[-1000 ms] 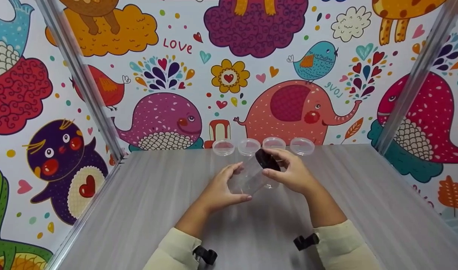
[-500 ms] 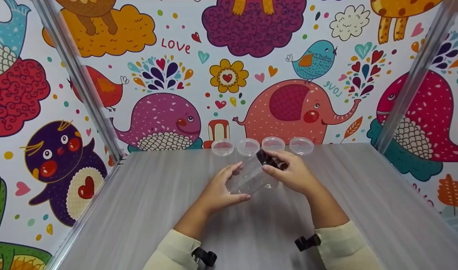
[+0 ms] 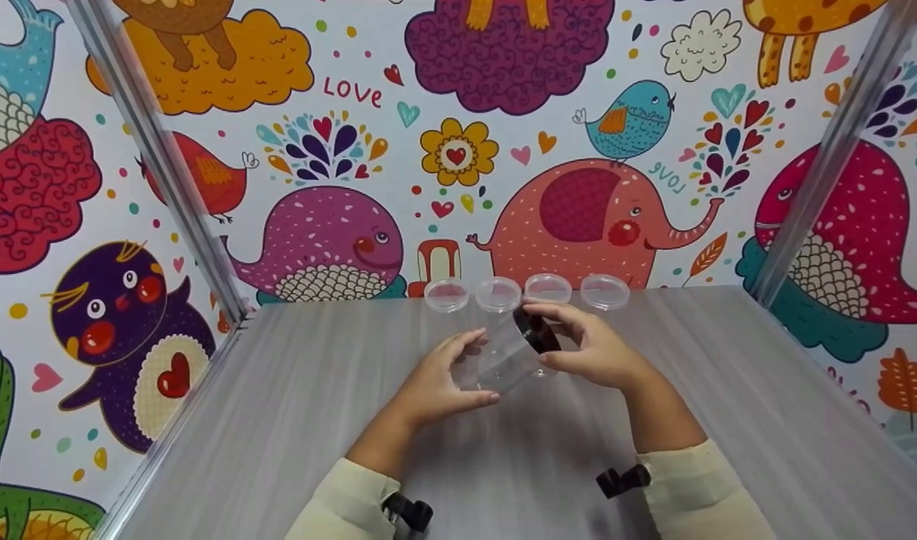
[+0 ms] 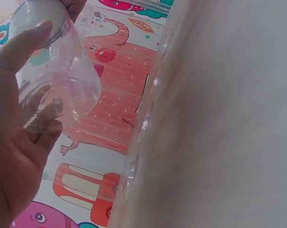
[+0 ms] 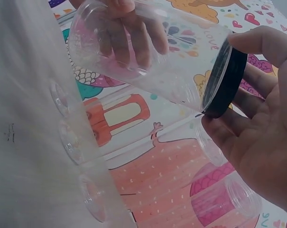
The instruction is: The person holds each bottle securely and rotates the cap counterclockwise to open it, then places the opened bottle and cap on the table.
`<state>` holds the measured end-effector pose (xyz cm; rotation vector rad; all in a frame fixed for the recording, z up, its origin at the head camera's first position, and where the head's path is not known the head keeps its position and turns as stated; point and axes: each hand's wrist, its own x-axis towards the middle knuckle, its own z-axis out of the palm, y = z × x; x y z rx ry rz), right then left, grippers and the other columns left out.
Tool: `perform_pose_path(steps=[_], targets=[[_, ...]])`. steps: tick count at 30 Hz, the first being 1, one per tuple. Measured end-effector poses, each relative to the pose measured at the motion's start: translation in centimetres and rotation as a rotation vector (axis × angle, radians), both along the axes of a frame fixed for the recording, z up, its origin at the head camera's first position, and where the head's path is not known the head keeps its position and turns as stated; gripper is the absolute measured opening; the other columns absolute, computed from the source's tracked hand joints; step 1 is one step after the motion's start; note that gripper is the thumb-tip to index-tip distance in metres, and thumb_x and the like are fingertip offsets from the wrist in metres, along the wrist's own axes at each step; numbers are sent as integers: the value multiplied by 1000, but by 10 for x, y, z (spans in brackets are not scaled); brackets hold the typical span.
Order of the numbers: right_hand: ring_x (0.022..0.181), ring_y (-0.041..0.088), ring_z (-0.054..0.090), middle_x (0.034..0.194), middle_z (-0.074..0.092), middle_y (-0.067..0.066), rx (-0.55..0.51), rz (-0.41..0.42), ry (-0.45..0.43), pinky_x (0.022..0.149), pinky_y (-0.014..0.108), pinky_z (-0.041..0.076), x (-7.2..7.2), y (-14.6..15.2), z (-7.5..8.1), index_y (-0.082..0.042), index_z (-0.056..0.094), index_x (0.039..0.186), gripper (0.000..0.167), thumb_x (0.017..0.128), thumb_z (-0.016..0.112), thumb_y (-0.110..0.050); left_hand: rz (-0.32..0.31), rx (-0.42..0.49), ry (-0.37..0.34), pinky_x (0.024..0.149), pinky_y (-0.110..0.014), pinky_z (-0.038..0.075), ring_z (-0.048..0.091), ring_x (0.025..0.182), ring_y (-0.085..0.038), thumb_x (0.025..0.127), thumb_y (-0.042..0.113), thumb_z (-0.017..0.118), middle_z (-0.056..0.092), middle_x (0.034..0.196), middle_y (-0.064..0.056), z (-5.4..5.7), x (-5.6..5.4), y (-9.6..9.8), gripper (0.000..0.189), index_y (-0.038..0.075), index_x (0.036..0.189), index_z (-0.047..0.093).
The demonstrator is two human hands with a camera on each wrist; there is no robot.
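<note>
A clear plastic jar (image 3: 500, 364) is held tilted above the table, its black screw lid (image 3: 535, 331) pointing up and to the right. My left hand (image 3: 440, 382) grips the jar around its lower body, thumb on the near side and fingers on the far side. On the lid's rim are the thumb and fingers of my right hand (image 3: 597, 349). The right wrist view shows the black lid (image 5: 226, 78) seated on the jar's mouth, pinched at its edge. Through the jar wall (image 4: 81, 90), in the left wrist view, its inside looks empty.
Several clear jars with open tops, among them a left one (image 3: 447, 295) and a right one (image 3: 605, 292), stand in a row at the back of the grey table (image 3: 316, 420). Behind them rises a wall printed with cartoon animals; metal posts (image 3: 811, 165) flank it.
My right thumb and fingers have shifted their hold around the lid, the thumb now lower on its rim, and the right wrist has moved slightly right. My left hand keeps its grip nearly still.
</note>
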<state>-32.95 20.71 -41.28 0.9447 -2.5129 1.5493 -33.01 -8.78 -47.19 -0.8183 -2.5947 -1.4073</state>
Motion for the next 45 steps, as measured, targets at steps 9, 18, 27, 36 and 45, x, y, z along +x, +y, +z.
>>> perform_pose_path(steps=[9,18,27,36,45], targets=[[138,34,61,160,55,5,12,-51,60,117,60,50,0,-3,1,-28,61,150,63,92,81,-22,17,5,15,117,-50,53,61,137,-17,75,55,93,63,151,8,1,1,-1,95,37,157,49],[110,25,64,143,67,7,164,-262,95,91,39,60,1,-7,3,-25,61,151,56,99,73,-45,19,-2,8,117,-50,53,61,135,-16,75,47,95,63,149,9,3,2,2,93,37,156,50],[108,22,63,133,70,6,107,-193,84,93,34,58,1,-6,2,-22,65,148,53,98,77,-37,22,-2,11,117,-48,53,61,135,-15,74,54,94,62,148,11,3,2,1,95,37,156,50],[124,33,63,160,56,5,25,-57,87,99,29,59,3,-3,3,-28,64,148,56,94,75,-16,30,-1,-10,118,-46,52,60,138,-14,75,56,94,61,150,12,3,2,-1,95,39,156,49],[132,34,62,160,56,4,22,-70,105,106,35,58,3,-4,4,-28,66,147,52,96,76,-21,29,4,-3,118,-48,53,61,138,-17,75,55,94,62,150,9,3,2,0,94,38,156,49]])
